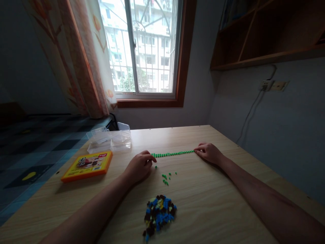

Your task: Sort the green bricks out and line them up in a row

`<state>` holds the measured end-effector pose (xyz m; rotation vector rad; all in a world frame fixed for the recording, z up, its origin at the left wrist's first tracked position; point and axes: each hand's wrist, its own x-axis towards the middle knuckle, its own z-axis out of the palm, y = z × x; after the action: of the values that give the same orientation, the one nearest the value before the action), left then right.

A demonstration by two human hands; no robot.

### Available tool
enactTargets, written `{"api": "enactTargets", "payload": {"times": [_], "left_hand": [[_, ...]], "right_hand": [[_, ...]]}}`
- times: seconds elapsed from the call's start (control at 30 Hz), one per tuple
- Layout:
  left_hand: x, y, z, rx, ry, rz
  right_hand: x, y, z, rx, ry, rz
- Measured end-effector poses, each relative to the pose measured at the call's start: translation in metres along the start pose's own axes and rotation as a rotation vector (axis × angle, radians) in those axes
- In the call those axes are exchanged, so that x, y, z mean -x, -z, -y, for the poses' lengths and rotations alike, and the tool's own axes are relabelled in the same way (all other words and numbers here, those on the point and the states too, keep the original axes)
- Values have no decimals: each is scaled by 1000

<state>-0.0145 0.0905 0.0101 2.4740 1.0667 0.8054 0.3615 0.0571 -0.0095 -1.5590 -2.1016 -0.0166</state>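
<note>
A long row of small green toy bricks (175,154) runs across the wooden table between my two hands. My left hand (141,165) rests at the row's left end, index finger reaching forward and bent down by the end bricks, thumb apart below it. Nothing shows in its grasp. At the right end, my right hand (208,152) has thumb and forefinger brought together on the last green brick. A single green brick (155,166) lies just beside my left fingertips. Nearer to me are several loose green bricks (165,177).
A pile of blue, brown and yellow bricks (160,213) sits near the front of the table (203,203). On the left lie a yellow-orange box (87,165) and clear plastic trays (110,139). A wall and wooden shelves (264,34) stand at the right, a window behind.
</note>
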Motion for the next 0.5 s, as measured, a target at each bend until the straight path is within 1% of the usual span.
{"api": "enactTargets", "payload": {"times": [0.07,0.23,0.5], "left_hand": [[0,0,-1,-1,3,-1],[1,0,2,-3,-9,0],[1,0,3,-12,-14,-1]], "right_hand": [[0,0,0,6,1,-3],[-1,-1,-3,36,-46,-70],[-1,-2,-8,63,-87,11]]}}
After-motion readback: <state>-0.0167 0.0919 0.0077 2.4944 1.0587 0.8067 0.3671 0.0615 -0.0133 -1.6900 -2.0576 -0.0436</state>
